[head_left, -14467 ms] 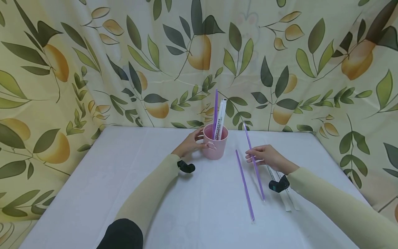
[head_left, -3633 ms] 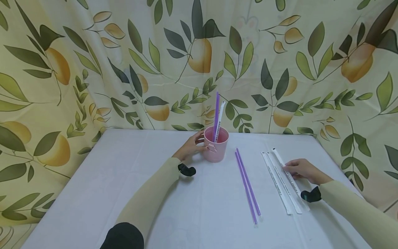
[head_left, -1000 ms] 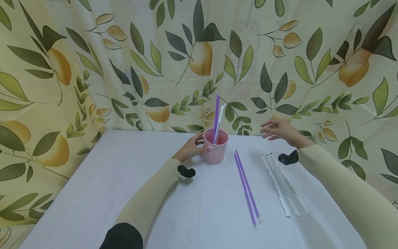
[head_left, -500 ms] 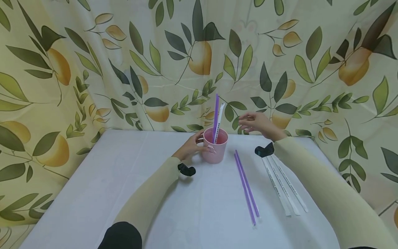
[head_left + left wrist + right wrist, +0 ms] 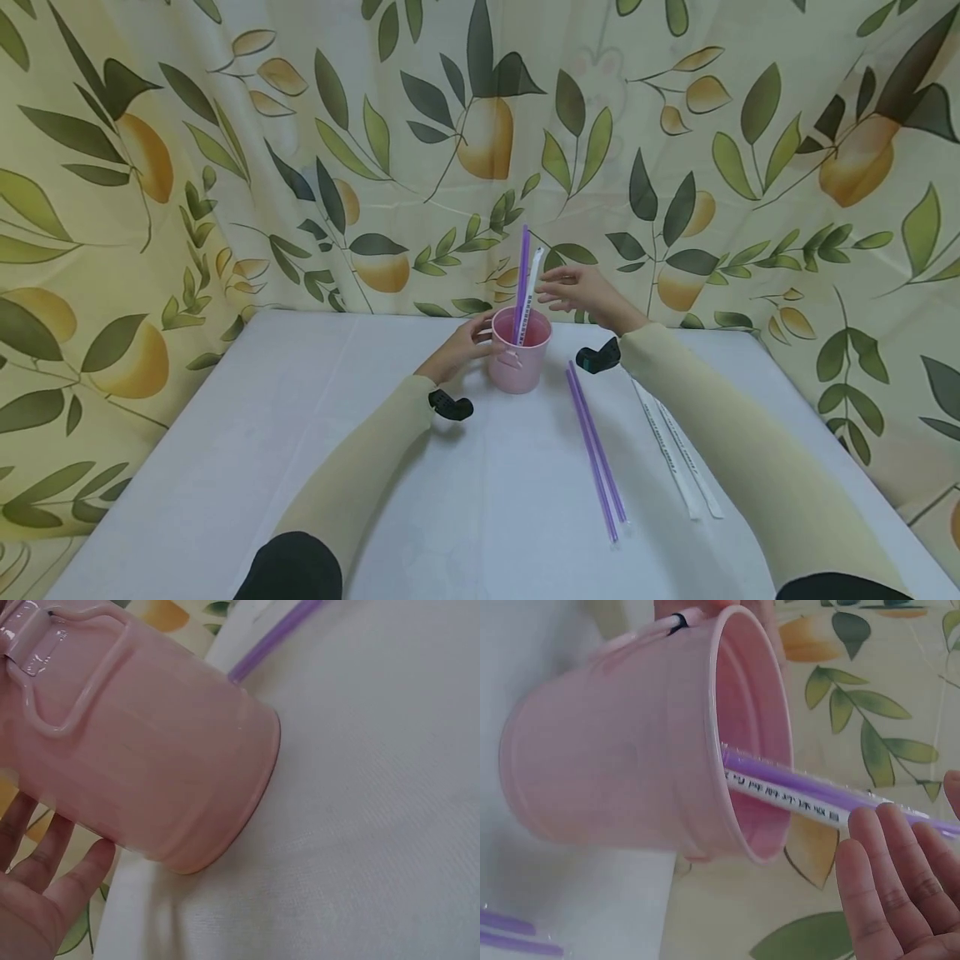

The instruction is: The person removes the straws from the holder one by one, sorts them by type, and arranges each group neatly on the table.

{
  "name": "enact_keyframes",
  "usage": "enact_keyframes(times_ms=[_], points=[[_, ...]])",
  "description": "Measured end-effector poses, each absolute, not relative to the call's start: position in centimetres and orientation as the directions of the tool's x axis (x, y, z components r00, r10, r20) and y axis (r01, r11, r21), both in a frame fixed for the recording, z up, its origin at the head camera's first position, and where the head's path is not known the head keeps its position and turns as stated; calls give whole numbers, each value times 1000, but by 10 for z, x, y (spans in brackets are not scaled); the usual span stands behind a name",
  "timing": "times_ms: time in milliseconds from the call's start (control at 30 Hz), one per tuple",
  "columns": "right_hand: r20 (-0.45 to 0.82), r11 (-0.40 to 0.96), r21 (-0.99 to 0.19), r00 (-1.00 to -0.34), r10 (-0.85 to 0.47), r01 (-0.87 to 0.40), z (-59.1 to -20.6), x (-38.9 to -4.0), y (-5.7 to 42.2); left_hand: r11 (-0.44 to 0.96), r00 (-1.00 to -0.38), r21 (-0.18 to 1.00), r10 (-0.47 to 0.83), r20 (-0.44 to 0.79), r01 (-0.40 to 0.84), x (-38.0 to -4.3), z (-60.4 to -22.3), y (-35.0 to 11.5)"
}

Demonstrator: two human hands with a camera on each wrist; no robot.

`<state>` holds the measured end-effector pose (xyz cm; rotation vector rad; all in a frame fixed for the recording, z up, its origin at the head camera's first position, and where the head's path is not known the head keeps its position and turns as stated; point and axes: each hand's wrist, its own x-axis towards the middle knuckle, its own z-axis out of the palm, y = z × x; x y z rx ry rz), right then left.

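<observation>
A small pink bucket (image 5: 519,367) stands upright near the far side of the table. My left hand (image 5: 465,350) holds its left side, thumb toward the front and fingers behind; in the left wrist view the fingertips touch its wall. Purple straws (image 5: 522,275) and a white wrapped straw (image 5: 529,292) with dark print lean inside. My right hand (image 5: 585,293) is beside their upper ends, fingers fairly straight and gripping nothing; the right wrist view shows fingertips close to the white straw, contact unclear.
Two purple straws (image 5: 596,454) in clear wrappers lie right of the bucket on the white-covered table (image 5: 225,467). White wrapped straws (image 5: 675,450) lie farther right, partly under the right forearm. A leaf-and-fruit patterned curtain (image 5: 337,125) hangs behind.
Since the oldest frame, a second purple straw and another white straw have been laid down on the table. Lately my right hand has moved left from the white straws to the bucket's straws.
</observation>
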<state>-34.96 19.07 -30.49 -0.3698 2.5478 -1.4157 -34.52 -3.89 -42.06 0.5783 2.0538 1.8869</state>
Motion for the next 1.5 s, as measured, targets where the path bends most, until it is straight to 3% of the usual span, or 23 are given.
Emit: enact_keyframes(times_ms=[700, 1500], points=[[-96, 450, -892, -950, -298, -51, -312, -357, 162, 92, -865, 993, 490, -112, -77, -353, -406, -42], [-92, 492, -869, -958, -270, -55, -307, -355, 156, 35, -851, 994, 514, -109, -106, -351, -404, -42]])
